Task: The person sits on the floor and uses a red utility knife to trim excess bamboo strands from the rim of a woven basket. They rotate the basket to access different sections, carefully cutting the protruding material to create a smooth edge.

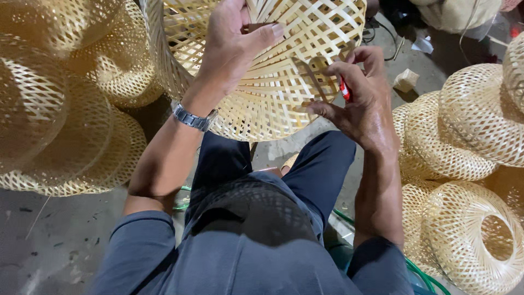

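Woven bamboo basket, pale yellow and dome-shaped, hangs in the far middle of the scene above the person's knees, held between both hands with its open weave turned toward the camera. The left hand grips the basket's upper part: its thumb is pressed flat against the strips and the other fingers curl out of sight over the weave, so the hand is clamped on the basket. On that wrist sits a metal wristwatch. The right hand is at the basket's right side, fingers bent and drawn close together; between them it pinches a small red-handled tool, while the thumb and forefinger also hold a thin bamboo strip that lies across the weave. The basket's lower rim curves just above the dark trousers.

Nearer, a grey-blue shirt fills the lower middle, its sleeves pushed up above the elbows. A green hose runs over the floor by the right elbow.

To the left, a pile of finished baskets lies stacked and overlapping, some blurred by closeness to the camera. To the right, another group of baskets rests on the concrete floor, one of them near the lower right showing a round opening. A small crumpled scrap of paper lies on the floor in the far right, just beyond the right hand.
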